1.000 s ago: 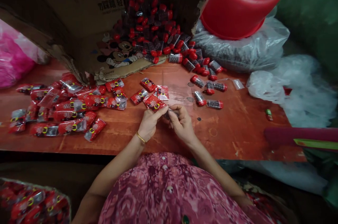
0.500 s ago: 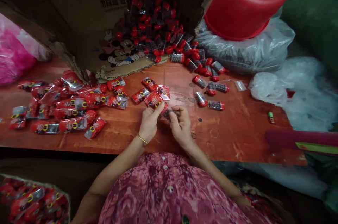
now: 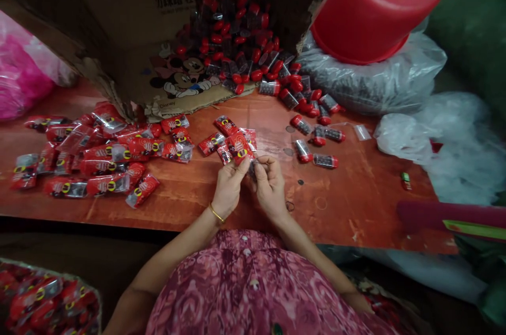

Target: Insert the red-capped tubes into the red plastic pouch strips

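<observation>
My left hand (image 3: 228, 190) is closed on a red printed plastic packet (image 3: 239, 145), thumb pressed on its near end. Close beside it, my right hand (image 3: 272, 187) pinches a small dark item (image 3: 252, 168) at that same end; fingers cover most of it, and I cannot tell whether it is inside the packet. Several flat red packets (image 3: 211, 143) lie just beyond my left hand. To the right are several clear tubes (image 3: 326, 160) with red caps and dark contents. Filled red packets (image 3: 106, 185) form a pile on the left.
A torn-open cardboard box (image 3: 174, 106) at the back holds a heap of red-capped tubes (image 3: 237, 61) spilling onto the red table (image 3: 356, 208). At the right stand a red bucket (image 3: 375, 8) on a plastic sack (image 3: 367, 87) and crumpled clear bags (image 3: 462, 150). Bottom left sits a container of packets (image 3: 47, 298).
The packet in my left hand has come up off the other packets and now stands more upright. Both hands have stayed close together, shifting slightly.
</observation>
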A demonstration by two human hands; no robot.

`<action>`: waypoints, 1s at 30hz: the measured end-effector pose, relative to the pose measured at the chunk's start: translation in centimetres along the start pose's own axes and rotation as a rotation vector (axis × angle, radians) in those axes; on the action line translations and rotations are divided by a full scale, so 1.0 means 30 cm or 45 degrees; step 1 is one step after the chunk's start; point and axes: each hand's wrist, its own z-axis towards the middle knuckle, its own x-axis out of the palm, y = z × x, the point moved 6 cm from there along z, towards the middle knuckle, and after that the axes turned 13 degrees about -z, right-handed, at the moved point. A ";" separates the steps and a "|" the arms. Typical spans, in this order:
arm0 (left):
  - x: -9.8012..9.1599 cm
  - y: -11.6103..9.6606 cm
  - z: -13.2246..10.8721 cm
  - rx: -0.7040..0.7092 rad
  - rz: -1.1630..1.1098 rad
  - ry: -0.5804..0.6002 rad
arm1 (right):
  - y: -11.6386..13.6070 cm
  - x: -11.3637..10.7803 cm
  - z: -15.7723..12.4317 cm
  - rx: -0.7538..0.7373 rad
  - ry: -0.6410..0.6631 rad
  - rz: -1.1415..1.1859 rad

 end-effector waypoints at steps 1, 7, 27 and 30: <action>-0.004 0.010 -0.004 -0.003 0.032 0.001 | 0.001 -0.005 -0.001 -0.028 -0.049 -0.047; -0.028 0.041 -0.022 -0.007 0.260 0.023 | 0.012 -0.009 0.012 -0.059 -0.126 -0.100; -0.060 -0.066 -0.001 0.006 0.146 -0.090 | -0.013 0.085 0.058 -0.003 0.193 -0.049; -0.107 -0.144 0.018 -0.035 0.065 -0.178 | 0.019 0.130 0.070 -0.184 0.237 -0.291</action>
